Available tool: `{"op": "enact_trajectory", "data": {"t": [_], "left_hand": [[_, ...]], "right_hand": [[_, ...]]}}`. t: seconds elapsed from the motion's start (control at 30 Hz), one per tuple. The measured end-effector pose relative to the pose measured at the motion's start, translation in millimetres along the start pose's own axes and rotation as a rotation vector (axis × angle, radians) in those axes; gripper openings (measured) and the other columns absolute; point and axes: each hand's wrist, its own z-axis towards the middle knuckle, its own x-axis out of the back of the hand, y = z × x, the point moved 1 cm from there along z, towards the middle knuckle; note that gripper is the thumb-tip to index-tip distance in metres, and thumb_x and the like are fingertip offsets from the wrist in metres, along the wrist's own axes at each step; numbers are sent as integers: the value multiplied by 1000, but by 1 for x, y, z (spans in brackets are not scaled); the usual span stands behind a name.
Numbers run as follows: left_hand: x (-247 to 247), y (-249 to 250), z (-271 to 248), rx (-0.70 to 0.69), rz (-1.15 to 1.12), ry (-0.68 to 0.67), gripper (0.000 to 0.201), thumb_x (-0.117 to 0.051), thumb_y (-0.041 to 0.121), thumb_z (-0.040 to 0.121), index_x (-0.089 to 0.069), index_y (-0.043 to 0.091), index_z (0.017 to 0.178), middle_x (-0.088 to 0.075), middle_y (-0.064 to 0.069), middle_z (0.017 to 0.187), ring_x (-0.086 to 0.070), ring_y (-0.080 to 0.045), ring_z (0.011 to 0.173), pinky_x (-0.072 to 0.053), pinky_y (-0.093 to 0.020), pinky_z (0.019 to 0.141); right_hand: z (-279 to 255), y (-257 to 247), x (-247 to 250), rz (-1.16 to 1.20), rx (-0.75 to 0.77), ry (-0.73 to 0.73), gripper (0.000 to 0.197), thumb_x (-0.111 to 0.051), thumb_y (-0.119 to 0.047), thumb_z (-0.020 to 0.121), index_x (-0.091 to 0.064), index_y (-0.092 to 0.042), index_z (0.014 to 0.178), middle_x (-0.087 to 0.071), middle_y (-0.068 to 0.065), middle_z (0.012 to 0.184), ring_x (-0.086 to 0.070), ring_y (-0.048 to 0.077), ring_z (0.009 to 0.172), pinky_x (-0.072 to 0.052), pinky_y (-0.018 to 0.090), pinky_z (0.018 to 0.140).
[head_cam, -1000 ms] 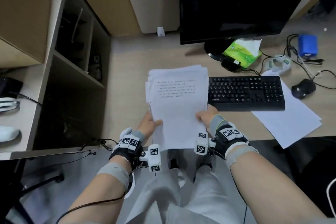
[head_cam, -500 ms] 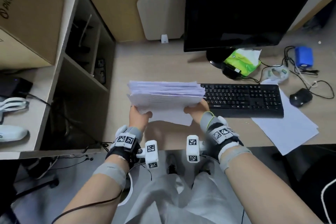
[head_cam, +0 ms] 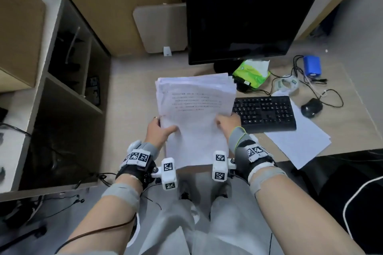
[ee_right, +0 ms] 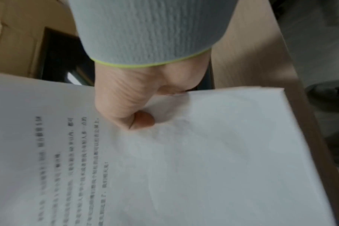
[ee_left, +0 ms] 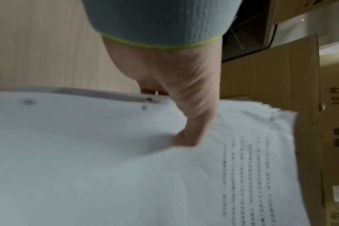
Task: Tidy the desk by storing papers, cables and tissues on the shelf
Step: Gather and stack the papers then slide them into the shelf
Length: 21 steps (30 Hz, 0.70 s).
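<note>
Both grips are clamped on the same thing: my left hand [head_cam: 158,130] pinches the left edge of the paper stack [head_cam: 196,118] with the thumb laid on the top sheet, and my right hand [head_cam: 228,123] pinches the right edge the same way. In both wrist views, each thumb presses down on the printed top page while the other fingers are hidden under the stack.

I judge the step in hand to be the papers, the first of the three kinds to store. Working from the biggest thing down: the shelf [head_cam: 68,93] stands off to my left beside the desk [head_cam: 128,97], with dark open compartments, and the lower one looks roomy enough for the stack. The stack itself is held in front of me, above the near edge of the desk and just beside the keyboard [head_cam: 265,112], its far edges fanned and uneven. More loose sheets [head_cam: 300,143] lie partly under the keyboard on the right. Farther back sit the green tissue pack [head_cam: 251,72] by the monitor's foot and the tangle of cables [head_cam: 323,91] near the mouse.

My next move, as I see it, calls for swinging the stack left toward the shelf with both grips kept firm and level, since the ragged sheets could slide out. The loose sheets, tissues and cables are not yet stored.
</note>
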Motion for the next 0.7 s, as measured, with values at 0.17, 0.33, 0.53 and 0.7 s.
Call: {"op": "enact_trajectory", "data": {"t": [0.17, 0.33, 0.53, 0.7], "left_hand": [[-76, 12, -10, 33, -133, -360, 51, -82, 5, 74, -65, 8, 121, -73, -8, 115, -70, -27, 105, -55, -41, 90], [-149, 7, -18, 126, -154, -330, 39, -80, 12, 79, -67, 9, 115, -74, -9, 111, -72, -27, 98, -56, -44, 89], [-228, -10, -27, 266, 1, -129, 60, -80, 29, 79, -57, 4, 129, -70, -8, 110, -67, -29, 102, -52, -46, 95], [-263, -41, -38, 388, 140, 1, 94, -81, 59, 54, -55, 7, 128, -68, -9, 115, -65, -32, 100, -52, -52, 92]], "right_hand": [[22, -3, 72, 15, 39, 107, 25, -56, 9, 75, -55, -12, 62, -53, -9, 46, -47, 3, 39, -36, 11, 36], [49, 12, 139, 14, 40, 80, 17, -59, -1, 77, -64, -11, 90, -60, 1, 72, -52, 15, 62, -45, 24, 61], [110, 79, 261, -221, -360, 317, 65, -67, -34, 81, -42, -5, 133, -53, 19, 130, -54, 34, 118, -42, 40, 95], [134, 126, 323, -382, -562, 22, 50, -55, -37, 91, -53, -3, 127, -51, 11, 110, -48, 21, 96, -36, 29, 80]]}}
